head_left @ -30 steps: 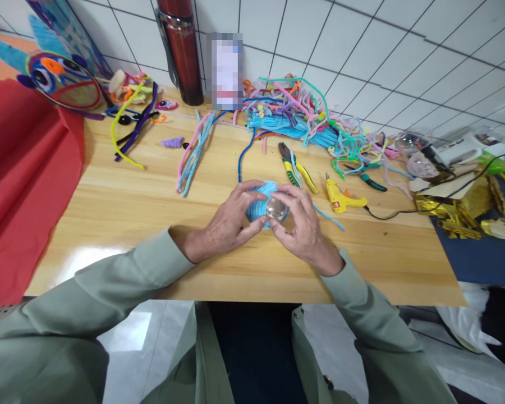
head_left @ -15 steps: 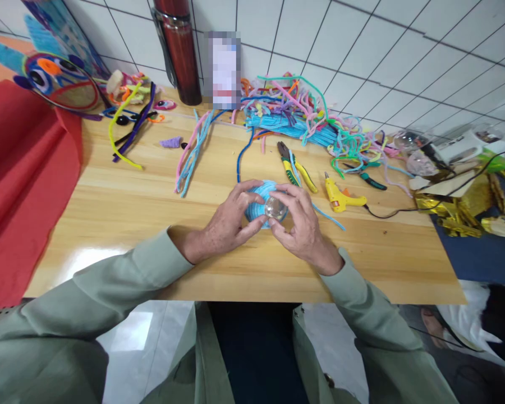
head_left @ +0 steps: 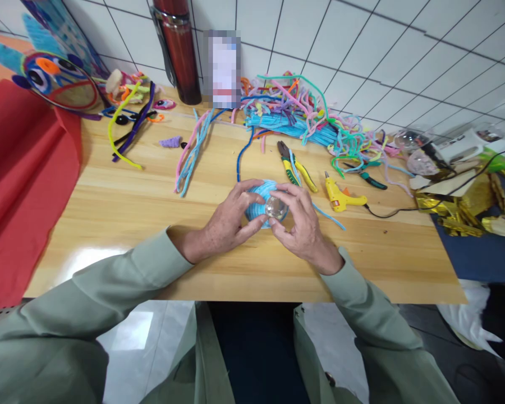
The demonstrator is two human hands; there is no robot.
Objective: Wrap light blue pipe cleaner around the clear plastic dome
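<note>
Between my hands, over the middle of the table, is a ball wrapped in light-blue pipe cleaner [head_left: 256, 211], with a round clear plastic part [head_left: 276, 208] showing on its right side. My left hand [head_left: 227, 220] grips the blue-wrapped side, thumb below and fingers above. My right hand [head_left: 298, 221] curls around the clear side, its thumb and fingertips touching the rim. Fingers cover part of the ball. Just behind it lies a dark-blue pipe cleaner [head_left: 244, 154], and a light-blue one [head_left: 330, 217] extends to the right.
Yellow-green pliers [head_left: 297, 167] and a yellow glue gun [head_left: 344, 196] with a cord lie to the right. Behind are a pipe-cleaner heap [head_left: 298, 123], a blurred phone [head_left: 224, 70] and a red thermos [head_left: 179, 56]. Red cloth [head_left: 29, 185] covers the left end; gold wrapping [head_left: 467, 202] is at the right.
Both hands keep the same hold on the ball, with barely any movement. A foot at the lower right edge has gone from view.
</note>
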